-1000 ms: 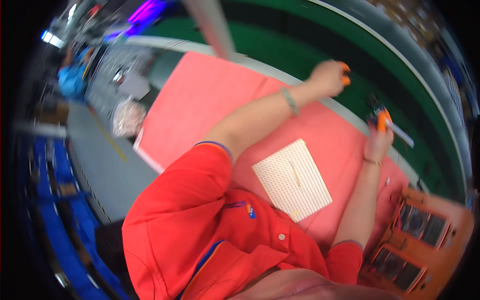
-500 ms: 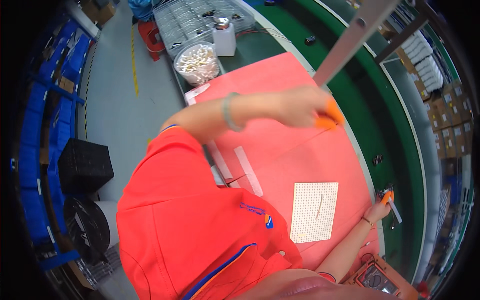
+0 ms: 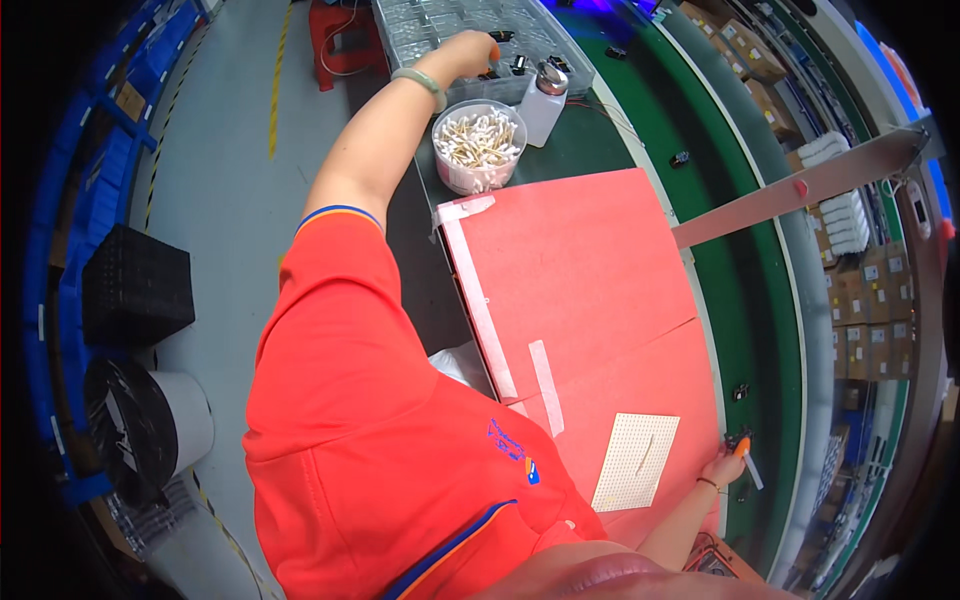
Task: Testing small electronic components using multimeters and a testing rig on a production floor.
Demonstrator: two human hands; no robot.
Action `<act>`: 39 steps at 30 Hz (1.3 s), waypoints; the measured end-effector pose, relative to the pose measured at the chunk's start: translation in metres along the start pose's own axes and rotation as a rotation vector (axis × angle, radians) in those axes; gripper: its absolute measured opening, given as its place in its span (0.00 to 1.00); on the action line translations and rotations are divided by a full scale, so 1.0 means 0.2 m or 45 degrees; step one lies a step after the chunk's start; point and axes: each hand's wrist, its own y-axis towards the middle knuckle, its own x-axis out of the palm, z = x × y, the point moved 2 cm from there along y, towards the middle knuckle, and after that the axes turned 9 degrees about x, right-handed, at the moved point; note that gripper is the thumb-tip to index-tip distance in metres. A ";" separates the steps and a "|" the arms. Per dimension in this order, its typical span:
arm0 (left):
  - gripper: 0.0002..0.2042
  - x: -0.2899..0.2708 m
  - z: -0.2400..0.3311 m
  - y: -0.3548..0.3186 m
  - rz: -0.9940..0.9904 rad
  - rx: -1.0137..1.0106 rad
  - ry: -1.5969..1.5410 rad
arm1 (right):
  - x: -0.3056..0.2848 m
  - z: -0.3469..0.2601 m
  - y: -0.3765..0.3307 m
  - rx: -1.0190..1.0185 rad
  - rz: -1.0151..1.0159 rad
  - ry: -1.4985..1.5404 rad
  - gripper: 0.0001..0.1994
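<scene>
My left hand [image 3: 467, 56], wearing orange finger covers, reaches into the clear compartment tray [image 3: 415, 30] at the far end of the bench. Its fingers point down and close together beside small black parts [image 3: 519, 65]; what they hold, if anything, is hidden. Beyond the mat's right edge, over the green conveyor belt, my right hand [image 3: 724, 466] is closed on a small dark part [image 3: 737, 440]. A white strip [image 3: 755, 472] sticks out beside its orange-covered fingers. On the pink mat [image 3: 590, 270] lies a cream perforated board [image 3: 637, 462] with a thin, slightly curved piece on it.
A tub of cotton swabs [image 3: 480, 146] and a white pump bottle [image 3: 542, 103] stand by the tray. Small black parts sit on the green belt [image 3: 712, 180]. A metal bar [image 3: 790, 190] crosses above it. An orange-cased meter [image 3: 722, 560] is at lower right.
My left hand has moved from above the mat to the far tray. The view has shifted, and my right hand stays beside the belt with the dark part.
</scene>
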 end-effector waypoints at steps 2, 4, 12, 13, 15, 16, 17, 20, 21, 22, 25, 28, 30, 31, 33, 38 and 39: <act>0.15 0.04 -0.02 0.01 -0.073 0.047 0.025 | 0.02 0.02 -0.05 -0.034 -0.036 -0.025 0.12; 0.16 0.07 -0.01 0.02 -0.235 0.144 0.105 | 0.03 0.02 -0.08 -0.052 -0.046 -0.040 0.12; 0.17 -0.24 0.14 -0.23 0.340 -0.044 -0.583 | 0.06 0.03 -0.09 -0.089 -0.039 -0.062 0.13; 0.18 -0.27 0.17 -0.25 0.421 0.069 -0.741 | 0.06 0.03 -0.07 -0.098 -0.039 -0.064 0.13; 0.20 -0.32 0.26 -0.31 0.581 0.292 -1.062 | 0.04 0.03 -0.06 -0.120 -0.043 -0.071 0.14; 0.20 -0.34 0.31 -0.34 0.571 0.296 -1.056 | 0.02 0.04 -0.07 -0.109 -0.038 -0.068 0.14; 0.19 -0.38 0.38 -0.36 0.651 0.364 -1.324 | 0.03 0.04 -0.08 -0.100 -0.031 -0.038 0.14; 0.16 -0.47 0.61 -0.42 0.772 0.514 -1.875 | 0.04 0.01 -0.12 -0.077 0.013 0.030 0.14; 0.16 -0.50 0.69 -0.44 0.776 0.583 -1.974 | 0.03 0.01 -0.11 -0.080 -0.021 0.039 0.14; 0.16 -0.52 0.77 -0.45 0.767 0.657 -2.081 | 0.02 0.00 -0.11 -0.083 -0.041 0.050 0.15; 0.18 -0.50 0.99 -0.43 0.622 0.836 -2.133 | -0.03 0.04 -0.06 -0.097 -0.108 0.154 0.16; 0.22 -0.43 1.28 -0.39 0.419 1.040 -2.003 | 0.01 0.00 -0.10 -0.013 -0.232 0.260 0.17; 0.19 -0.35 1.52 -0.37 0.201 0.984 -2.139 | 0.09 -0.09 -0.19 -0.119 -0.436 0.323 0.17; 0.17 -0.30 1.65 -0.38 0.075 0.948 -2.203 | 0.15 -0.15 -0.27 -0.108 -0.488 0.370 0.18; 0.18 -0.18 1.89 -0.38 -0.180 0.967 -2.281 | 0.24 -0.25 -0.36 -0.157 -0.612 0.462 0.17; 0.22 0.08 2.47 -0.44 -0.494 1.181 -1.893 | 0.15 -0.32 -0.41 -0.146 -0.697 0.747 0.14; 0.24 0.11 2.57 -0.47 -0.424 1.253 -1.672 | 0.13 -0.33 -0.41 -0.154 -0.641 0.753 0.14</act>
